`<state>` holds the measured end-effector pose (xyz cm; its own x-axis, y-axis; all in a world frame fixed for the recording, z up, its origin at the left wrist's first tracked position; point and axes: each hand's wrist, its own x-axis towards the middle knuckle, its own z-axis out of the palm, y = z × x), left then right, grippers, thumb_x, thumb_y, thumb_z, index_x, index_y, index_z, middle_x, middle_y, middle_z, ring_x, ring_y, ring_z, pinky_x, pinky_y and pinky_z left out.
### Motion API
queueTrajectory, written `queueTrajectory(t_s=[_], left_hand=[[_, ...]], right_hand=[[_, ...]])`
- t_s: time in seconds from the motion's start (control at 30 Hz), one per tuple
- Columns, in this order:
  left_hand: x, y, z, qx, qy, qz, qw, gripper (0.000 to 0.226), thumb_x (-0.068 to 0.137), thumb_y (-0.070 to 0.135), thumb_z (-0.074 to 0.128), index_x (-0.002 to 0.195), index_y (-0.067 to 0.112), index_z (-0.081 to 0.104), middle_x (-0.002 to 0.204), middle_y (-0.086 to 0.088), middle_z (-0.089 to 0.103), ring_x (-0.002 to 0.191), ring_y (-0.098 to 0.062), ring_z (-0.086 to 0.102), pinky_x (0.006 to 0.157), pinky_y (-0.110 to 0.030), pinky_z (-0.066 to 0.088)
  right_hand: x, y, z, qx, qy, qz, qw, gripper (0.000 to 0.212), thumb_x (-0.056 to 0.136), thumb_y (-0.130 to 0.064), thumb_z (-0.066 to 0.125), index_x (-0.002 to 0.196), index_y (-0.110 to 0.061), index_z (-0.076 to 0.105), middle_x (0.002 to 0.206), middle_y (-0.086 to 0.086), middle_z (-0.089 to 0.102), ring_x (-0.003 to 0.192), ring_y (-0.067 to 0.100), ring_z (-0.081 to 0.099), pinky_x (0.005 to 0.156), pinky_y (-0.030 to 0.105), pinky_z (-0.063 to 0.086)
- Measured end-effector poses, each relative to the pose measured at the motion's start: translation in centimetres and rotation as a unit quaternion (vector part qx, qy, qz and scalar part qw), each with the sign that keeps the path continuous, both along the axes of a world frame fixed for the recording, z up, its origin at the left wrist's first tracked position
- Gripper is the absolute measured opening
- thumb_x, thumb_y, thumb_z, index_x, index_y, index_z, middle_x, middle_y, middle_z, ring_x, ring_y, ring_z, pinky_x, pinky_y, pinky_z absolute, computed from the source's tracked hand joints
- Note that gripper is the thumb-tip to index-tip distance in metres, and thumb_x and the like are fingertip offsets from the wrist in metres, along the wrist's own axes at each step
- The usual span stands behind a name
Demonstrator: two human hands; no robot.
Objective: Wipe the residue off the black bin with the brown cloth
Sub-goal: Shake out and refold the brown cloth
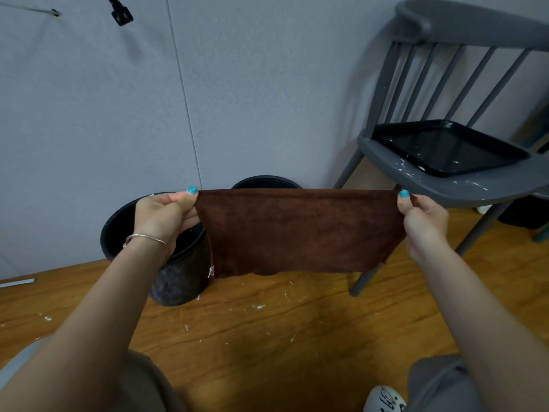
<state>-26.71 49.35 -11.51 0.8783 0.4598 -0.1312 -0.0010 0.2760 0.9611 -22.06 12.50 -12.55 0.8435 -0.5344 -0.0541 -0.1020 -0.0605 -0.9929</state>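
The left hand and right hand each pinch a top corner of the dark brown terry cloth, stretched flat between them. Just beyond the left hand stands the round black plastic bin.

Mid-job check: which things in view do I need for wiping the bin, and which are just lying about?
For the job:
- brown cloth, stretched between left hand and right hand
- black bin on the floor, grey residue on its side

Lying about:
- second black bin behind the cloth
- grey chair
- black tray on its seat
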Motion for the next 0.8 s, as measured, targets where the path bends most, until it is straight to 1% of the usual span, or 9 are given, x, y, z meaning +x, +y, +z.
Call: queueTrajectory(t_s=[0.13,0.27,0.33,0.4,0.47,0.53,0.6,0.73,0.8], left_hand=[[-0.2,-0.4,0.1,0.027,0.007,-0.023,0.999,0.014,0.093,-0.004,0.051,0.084,0.001,0.06,0.077,-0.012,0.067,0.066,-0.014,0.069,0.059,-0.02,0.057],[-0.1,-0.3,0.1,0.064,0.01,-0.023,0.998,0.013,0.095,-0.002,0.048,0.091,0.004,0.059,0.086,-0.01,0.065,0.075,-0.014,0.067,0.066,-0.021,0.058],[0.1,-0.4,-0.2,0.17,0.013,-0.018,0.985,0.014,0.099,0.009,0.046,0.092,0.005,0.057,0.086,-0.008,0.063,0.075,-0.013,0.064,0.07,-0.024,0.056],[0.0,-0.9,-0.5,0.305,0.021,-0.016,0.952,0.021,0.102,0.02,0.04,0.096,0.003,0.051,0.083,-0.006,0.057,0.074,-0.014,0.055,0.067,-0.026,0.047],[-0.1,-1.2,-0.8,0.356,0.028,-0.012,0.934,0.024,0.102,0.024,0.036,0.097,0.003,0.046,0.079,-0.002,0.05,0.069,-0.012,0.048,0.061,-0.024,0.041],[0.2,-1.1,-1.1,0.34,0.04,-0.022,0.939,0.025,0.101,0.028,0.039,0.096,0.004,0.048,0.082,-0.008,0.055,0.076,-0.022,0.057,0.071,-0.034,0.05],[0.6,-1.2,-1.3,0.276,0.068,-0.032,0.958,0.027,0.098,0.032,0.043,0.09,0.008,0.053,0.086,-0.016,0.06,0.084,-0.032,0.064,0.077,-0.047,0.056],[-0.1,-4.1,-1.2,0.096,0.13,-0.077,0.984,0.022,0.1,0.021,0.045,0.098,0.004,0.058,0.09,-0.015,0.063,0.079,-0.03,0.065,0.069,-0.041,0.058],[-0.7,-6.4,-1.1,0.051,0.139,-0.103,0.984,0.021,0.099,0.017,0.045,0.097,0.003,0.06,0.083,-0.013,0.058,0.073,-0.027,0.062,0.064,-0.033,0.058]], right_hand=[[-0.1,-0.1,0.2,0.006,0.0,-0.004,1.0,0.024,0.095,-0.025,0.061,0.117,-0.017,0.066,0.107,0.001,0.069,0.104,0.019,0.064,0.097,0.042,0.051],[-0.5,0.2,0.5,-0.005,-0.003,0.012,1.0,0.023,0.096,-0.027,0.059,0.115,-0.015,0.066,0.105,0.002,0.069,0.101,0.019,0.065,0.093,0.041,0.053],[-0.8,0.3,0.7,-0.006,-0.005,0.016,1.0,0.026,0.096,-0.028,0.06,0.117,-0.014,0.065,0.106,0.002,0.069,0.102,0.018,0.065,0.09,0.037,0.054],[-0.9,0.3,0.8,0.004,0.001,0.019,1.0,0.022,0.095,-0.026,0.062,0.112,-0.014,0.068,0.104,0.002,0.07,0.101,0.018,0.065,0.086,0.033,0.054],[-0.8,0.5,0.9,0.026,0.016,0.017,0.999,0.014,0.094,-0.023,0.063,0.104,-0.015,0.069,0.104,0.003,0.07,0.101,0.019,0.065,0.088,0.034,0.053],[-0.8,0.6,1.0,0.058,0.047,0.006,0.997,0.024,0.091,-0.018,0.066,0.114,-0.011,0.065,0.113,0.007,0.067,0.107,0.023,0.063,0.097,0.039,0.05],[-0.9,0.9,0.9,0.106,0.078,-0.009,0.991,0.037,0.087,-0.014,0.07,0.121,-0.005,0.061,0.118,0.011,0.065,0.107,0.026,0.063,0.096,0.042,0.051],[-1.4,3.4,0.3,0.194,0.104,-0.016,0.975,0.035,0.083,-0.008,0.073,0.115,0.0,0.062,0.103,0.016,0.07,0.081,0.027,0.07,0.064,0.036,0.059],[-1.8,5.8,0.1,0.197,0.098,0.032,0.975,0.029,0.081,-0.008,0.075,0.108,-0.001,0.066,0.095,0.017,0.071,0.072,0.026,0.069,0.065,0.036,0.058]])
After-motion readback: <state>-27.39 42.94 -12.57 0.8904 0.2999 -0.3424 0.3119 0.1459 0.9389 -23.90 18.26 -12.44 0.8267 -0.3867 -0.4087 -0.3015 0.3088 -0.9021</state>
